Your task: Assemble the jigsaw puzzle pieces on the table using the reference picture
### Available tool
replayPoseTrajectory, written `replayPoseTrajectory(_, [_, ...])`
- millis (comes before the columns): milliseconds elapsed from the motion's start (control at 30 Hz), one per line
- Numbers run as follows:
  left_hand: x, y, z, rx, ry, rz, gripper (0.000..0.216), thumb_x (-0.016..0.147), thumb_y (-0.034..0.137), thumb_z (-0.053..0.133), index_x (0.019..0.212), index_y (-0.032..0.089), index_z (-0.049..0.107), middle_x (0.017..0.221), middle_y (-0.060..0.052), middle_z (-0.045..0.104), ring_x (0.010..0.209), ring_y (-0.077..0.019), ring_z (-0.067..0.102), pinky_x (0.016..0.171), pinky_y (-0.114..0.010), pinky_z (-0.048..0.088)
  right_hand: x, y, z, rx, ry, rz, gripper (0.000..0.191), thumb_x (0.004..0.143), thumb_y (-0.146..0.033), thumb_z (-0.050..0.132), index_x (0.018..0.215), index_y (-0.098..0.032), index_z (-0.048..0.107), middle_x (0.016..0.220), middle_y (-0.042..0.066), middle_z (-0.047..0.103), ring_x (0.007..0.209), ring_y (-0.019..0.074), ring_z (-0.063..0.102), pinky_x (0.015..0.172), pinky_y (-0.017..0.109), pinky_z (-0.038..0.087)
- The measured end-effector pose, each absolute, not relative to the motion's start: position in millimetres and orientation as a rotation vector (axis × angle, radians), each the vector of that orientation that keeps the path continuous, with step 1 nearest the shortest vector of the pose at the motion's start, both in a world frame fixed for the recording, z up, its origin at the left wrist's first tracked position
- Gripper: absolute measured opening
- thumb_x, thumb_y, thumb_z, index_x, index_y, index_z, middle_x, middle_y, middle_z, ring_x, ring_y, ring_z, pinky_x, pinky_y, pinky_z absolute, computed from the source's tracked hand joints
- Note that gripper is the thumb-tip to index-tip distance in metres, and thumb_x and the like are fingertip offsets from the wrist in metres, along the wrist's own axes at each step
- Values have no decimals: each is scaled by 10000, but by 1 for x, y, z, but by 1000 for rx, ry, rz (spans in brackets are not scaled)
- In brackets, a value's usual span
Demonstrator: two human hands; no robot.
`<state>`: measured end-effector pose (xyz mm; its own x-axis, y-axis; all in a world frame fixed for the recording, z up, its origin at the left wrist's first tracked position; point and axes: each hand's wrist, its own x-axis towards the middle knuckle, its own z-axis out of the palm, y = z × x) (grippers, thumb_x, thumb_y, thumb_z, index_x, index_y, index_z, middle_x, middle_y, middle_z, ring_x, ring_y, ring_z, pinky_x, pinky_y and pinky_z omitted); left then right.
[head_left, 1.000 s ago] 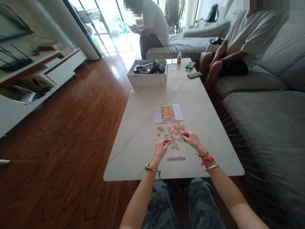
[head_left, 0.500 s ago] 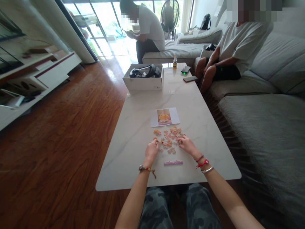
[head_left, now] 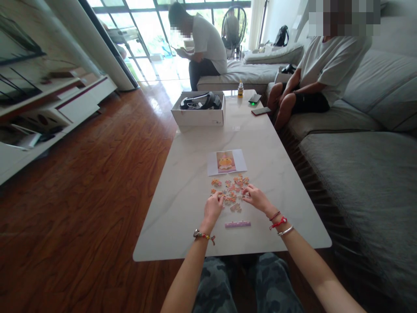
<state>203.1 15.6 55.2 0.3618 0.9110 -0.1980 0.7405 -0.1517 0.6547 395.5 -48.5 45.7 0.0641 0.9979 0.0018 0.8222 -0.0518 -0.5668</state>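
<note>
Loose jigsaw puzzle pieces (head_left: 232, 186) in orange and pink lie heaped on the white marble-look table. My left hand (head_left: 213, 207) is at the heap's left side, fingers closed in a pinch; anything between them is too small to make out. At the right side, my right hand (head_left: 257, 198) has its fingers bent together among the pieces, and what they grip is unclear. A smaller group of pale pieces (head_left: 236, 208) lies between the hands. Nearer me is a straight purple strip (head_left: 237, 224), apparently joined pieces. Behind the heap lies a paper sheet with a printed picture (head_left: 226, 161).
A white box (head_left: 198, 116) holding a dark headset-like device (head_left: 201, 101) stands farther along the table (head_left: 176, 217). Beyond are a small bottle (head_left: 240, 89) and two flat devices (head_left: 260, 111). One person (head_left: 208, 43) sits at the back, another (head_left: 335, 65) on the right sofa.
My left hand has moved slightly right, closer into the puzzle heap. My right hand stays at the right side with its fingers shifted a little. The whole view has tilted slightly.
</note>
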Motion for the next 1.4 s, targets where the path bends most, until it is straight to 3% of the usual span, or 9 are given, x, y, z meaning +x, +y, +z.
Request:
replayPoseTrajectory(167, [230,9,57,1565,1066,474,246,721,337,507,849,146,594,729,-43,626,636,-120,571,552,-204,418,380,-45,67,-1729,-1707,594,127,693,-236,575,800,-167,569,749,26,596,639,117,535,639,245,424])
replayPoseTrajectory(333, [247,29,67,1433,1041,604,235,652,363,566,705,137,602,605,-16,599,567,-105,536,481,-187,383,375,-24,80,-1616,-1523,663,235,698,-264,566,917,-177,575,733,27,636,610,124,571,575,234,443])
replayPoseTrajectory(467, [252,58,76,1409,1041,695,262,608,395,592,632,135,596,577,-14,589,526,-95,506,459,-192,359,379,9,87,-1581,-1420,662,178,716,-277,530,832,-177,620,776,54,659,662,156,599,612,268,467])
replayPoseTrajectory(733, [255,78,93,1344,1045,781,310,616,430,562,665,125,584,623,-26,595,486,-64,463,432,-179,323,374,34,103,-1468,-1172,778,252,637,-345,603,794,-149,622,788,77,662,709,184,611,648,299,490])
replayPoseTrajectory(1000, [248,66,104,1272,1033,815,311,619,439,563,662,132,584,571,-9,569,450,-54,433,408,-174,297,364,21,102,-1436,-1099,888,305,637,-408,597,763,-135,640,698,68,650,533,134,565,476,239,453])
replayPoseTrajectory(1400, [246,64,114,1299,1022,786,323,627,449,549,658,128,572,561,2,550,448,-48,419,412,-171,299,364,16,115,-1392,-1048,953,319,615,-397,613,775,-122,629,626,44,624,495,106,532,458,219,429])
